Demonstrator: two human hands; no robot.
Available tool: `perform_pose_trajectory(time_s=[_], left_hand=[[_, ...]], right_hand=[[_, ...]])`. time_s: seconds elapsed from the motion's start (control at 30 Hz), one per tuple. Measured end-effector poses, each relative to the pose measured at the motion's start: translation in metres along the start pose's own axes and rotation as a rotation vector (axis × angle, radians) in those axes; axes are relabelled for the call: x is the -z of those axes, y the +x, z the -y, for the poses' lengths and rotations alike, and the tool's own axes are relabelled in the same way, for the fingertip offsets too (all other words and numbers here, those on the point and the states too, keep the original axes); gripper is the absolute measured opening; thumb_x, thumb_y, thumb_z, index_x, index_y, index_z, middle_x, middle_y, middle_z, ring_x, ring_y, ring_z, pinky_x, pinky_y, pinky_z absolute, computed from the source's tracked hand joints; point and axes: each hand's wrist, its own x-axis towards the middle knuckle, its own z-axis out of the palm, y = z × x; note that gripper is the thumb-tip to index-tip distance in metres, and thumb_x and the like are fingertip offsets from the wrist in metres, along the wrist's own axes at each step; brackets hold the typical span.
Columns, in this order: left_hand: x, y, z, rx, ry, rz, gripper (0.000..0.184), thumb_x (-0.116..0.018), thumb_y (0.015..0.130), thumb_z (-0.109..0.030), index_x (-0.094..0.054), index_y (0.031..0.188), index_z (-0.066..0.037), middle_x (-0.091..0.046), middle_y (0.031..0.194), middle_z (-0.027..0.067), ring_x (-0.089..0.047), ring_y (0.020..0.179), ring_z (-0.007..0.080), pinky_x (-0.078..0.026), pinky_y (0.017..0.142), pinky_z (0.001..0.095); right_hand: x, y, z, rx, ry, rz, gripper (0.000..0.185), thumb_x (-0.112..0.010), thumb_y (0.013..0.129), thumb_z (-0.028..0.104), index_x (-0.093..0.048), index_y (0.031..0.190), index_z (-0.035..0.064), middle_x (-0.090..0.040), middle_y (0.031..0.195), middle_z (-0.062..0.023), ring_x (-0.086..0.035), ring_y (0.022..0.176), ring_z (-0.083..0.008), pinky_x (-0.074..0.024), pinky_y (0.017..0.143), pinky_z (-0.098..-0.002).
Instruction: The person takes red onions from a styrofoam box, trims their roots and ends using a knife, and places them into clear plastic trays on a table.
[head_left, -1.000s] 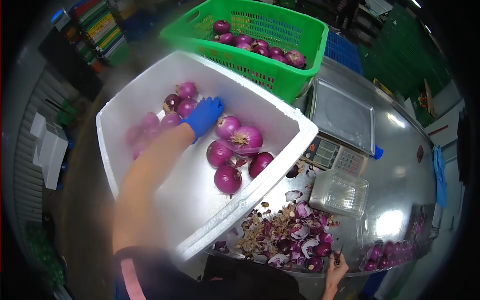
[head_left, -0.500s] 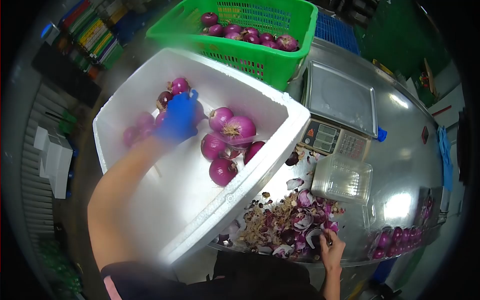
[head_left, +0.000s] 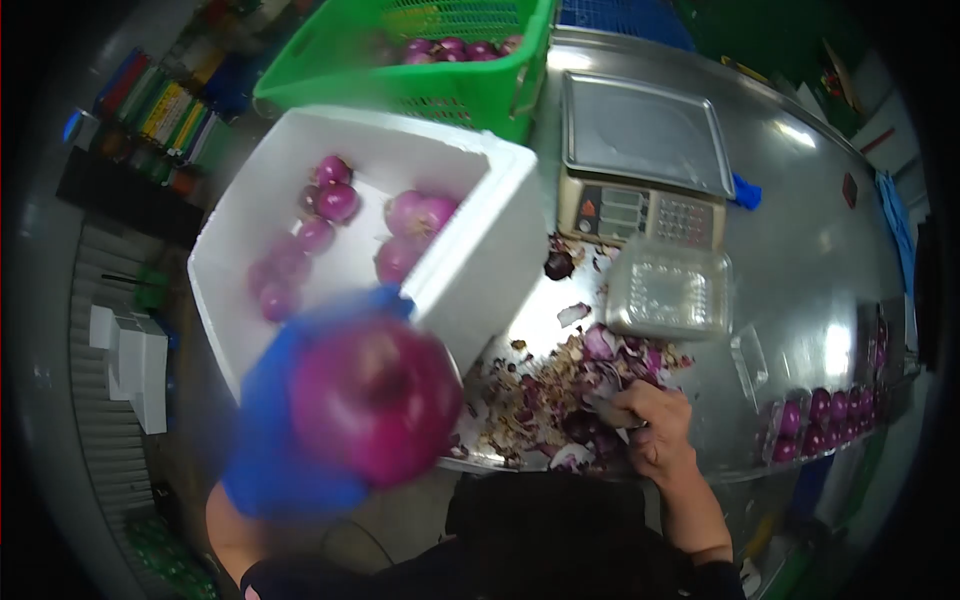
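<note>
My left hand (head_left: 265, 430), in a blue glove, is wrapped round a large red onion (head_left: 380, 400) close to the camera. It is raised in front of the near edge of a white foam box (head_left: 500, 260). Inside that box lie several more red onions (head_left: 337, 203). Over the metal table, my right hand (head_left: 658, 425) is closed round a small knife (head_left: 605, 408), its grey blade pointing left; the handle is hidden in the fingers. Under and beside the blade spreads a heap of onion skins and root trimmings (head_left: 530, 400).
A green crate (head_left: 520, 95) with red onions stands behind the box. On the metal table (head_left: 790, 250) are a scale (head_left: 640, 210), a clear plastic tray (head_left: 668, 290) and, at the right, packed onions (head_left: 820, 410). A dark onion (head_left: 558, 264) lies near the scale.
My left hand has come out of the foam box towards the camera with an onion in it. My right hand with the knife has moved up slightly, and the view has shifted.
</note>
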Motion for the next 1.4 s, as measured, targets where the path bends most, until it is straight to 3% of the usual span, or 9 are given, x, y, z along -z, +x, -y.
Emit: perform_pose_trajectory(time_s=[0.07,0.23,0.33,0.47,0.7,1.0,1.13,1.23,1.4], left_hand=[[-0.016,-0.015,0.013,0.164,-0.001,0.105,0.125,-0.093,0.051,-0.052,-0.035,0.143,0.010,-0.045,0.145,0.0230,-0.045,0.135,0.0371,-0.035,0.115,0.0472],[-0.054,-0.029,0.062,0.450,0.079,0.290,0.101,-0.087,0.054,-0.029,-0.046,0.141,0.000,-0.053,0.141,0.0140,-0.053,0.128,0.0236,-0.036,0.112,0.0376],[-0.063,-0.037,0.093,0.385,0.054,0.433,0.090,-0.085,0.064,-0.006,-0.044,0.144,-0.007,-0.055,0.138,0.0118,-0.051,0.130,0.0249,-0.038,0.112,0.0398],[-0.088,-0.041,0.100,0.442,0.086,0.499,0.088,-0.085,0.065,-0.005,-0.046,0.144,-0.009,-0.056,0.136,0.0113,-0.051,0.130,0.0242,-0.039,0.111,0.0401],[-0.086,-0.061,0.133,0.377,0.187,0.289,0.098,-0.089,0.057,-0.030,-0.048,0.140,0.000,-0.057,0.134,0.0131,-0.056,0.122,0.0240,-0.044,0.106,0.0380],[-0.097,-0.085,0.188,0.671,-0.879,0.043,0.110,-0.076,0.074,-0.061,-0.023,0.152,-0.004,-0.034,0.153,0.0222,-0.042,0.136,0.0384,-0.038,0.113,0.0566],[-0.122,-0.090,0.187,0.664,-0.899,-0.023,0.060,-0.063,0.091,-0.027,-0.039,0.139,0.000,-0.047,0.138,0.0242,-0.053,0.126,0.0367,-0.050,0.102,0.0504],[-0.136,-0.094,0.170,0.332,-0.174,0.127,0.043,-0.059,0.094,-0.003,-0.044,0.134,0.001,-0.051,0.135,0.0238,-0.057,0.122,0.0357,-0.056,0.096,0.0462],[-0.136,-0.098,0.185,0.732,-1.094,0.016,0.064,-0.058,0.097,-0.034,-0.031,0.144,-0.001,-0.042,0.142,0.0269,-0.053,0.125,0.0414,-0.054,0.098,0.0514]], right_hand=[[0.008,0.003,0.015,0.175,-0.015,0.048,0.054,-0.059,0.088,0.060,-0.065,0.093,0.0067,-0.056,0.073,-0.0073,-0.059,0.058,-0.0243,-0.0444,0.052,-0.0354],[0.006,-0.020,0.025,0.290,-0.100,0.163,0.044,-0.064,0.085,0.054,-0.057,0.085,0.0108,-0.049,0.071,-0.0046,-0.056,0.055,-0.0241,-0.0440,0.049,-0.0370],[0.001,-0.040,0.019,0.218,-0.250,0.185,0.044,-0.066,0.085,0.053,-0.052,0.079,0.0114,-0.048,0.071,-0.0035,-0.056,0.055,-0.0230,-0.0446,0.048,-0.0360],[0.001,-0.061,0.020,0.204,-0.252,0.134,0.045,-0.065,0.085,0.054,-0.050,0.075,0.0123,-0.048,0.069,-0.0025,-0.054,0.053,-0.0211,-0.0434,0.046,-0.0334],[-0.015,-0.125,-0.042,-0.045,-0.146,-0.053,0.039,-0.065,0.089,0.045,-0.053,0.075,0.0107,-0.052,0.068,-0.0054,-0.056,0.056,-0.0260,-0.0424,0.048,-0.0373],[-0.008,-0.106,-0.028,-0.442,0.021,0.001,0.036,-0.059,0.096,0.034,-0.059,0.078,0.0036,-0.057,0.065,-0.0180,-0.059,0.065,-0.0404,-0.0442,0.056,-0.0480],[0.004,-0.106,0.000,-0.092,-0.134,-0.081,0.040,-0.064,0.091,0.044,-0.055,0.075,0.0088,-0.053,0.067,-0.0095,-0.057,0.056,-0.0300,-0.0426,0.049,-0.0392],[0.004,-0.103,0.014,0.131,-0.238,-0.047,0.043,-0.066,0.086,0.051,-0.052,0.074,0.0132,-0.046,0.067,-0.0034,-0.053,0.050,-0.0211,-0.0401,0.045,-0.0332],[-0.005,-0.103,0.007,0.208,-0.355,-0.028,0.045,-0.065,0.084,0.057,-0.052,0.074,0.0141,-0.043,0.067,-0.0014,-0.052,0.050,-0.0182,-0.0387,0.044,-0.0326]])
